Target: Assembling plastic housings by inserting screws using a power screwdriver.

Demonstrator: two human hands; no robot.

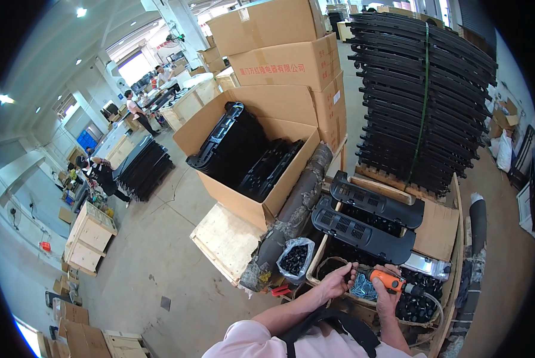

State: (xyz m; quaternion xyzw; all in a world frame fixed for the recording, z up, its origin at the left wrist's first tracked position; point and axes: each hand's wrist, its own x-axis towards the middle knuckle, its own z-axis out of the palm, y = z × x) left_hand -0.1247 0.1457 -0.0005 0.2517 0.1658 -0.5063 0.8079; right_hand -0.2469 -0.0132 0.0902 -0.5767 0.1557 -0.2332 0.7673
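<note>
My right hand (387, 303) is wrapped round an orange power screwdriver (388, 279), its bit pointing left and a pale hose or cable trailing off to the right. My left hand (336, 283) is closed in a pinch at the bit's tip; whatever it holds is too small to make out. Just below the tool lies a heap of silvery screws (364, 289). Small black parts (421, 301) fill the space right of my right hand. Beyond both hands, two long black plastic panels with vent slots, the nearer panel (363, 231) and the farther panel (378, 200), lie across a wooden crate.
Left of the crate stand a plastic bag (295, 260) of black parts, a red-handled tool (281, 290) and a wrapped roll (294, 209). An open carton (261, 206) holds black panels. A tall strapped stack (392, 101) rises ahead right. Several people work far left.
</note>
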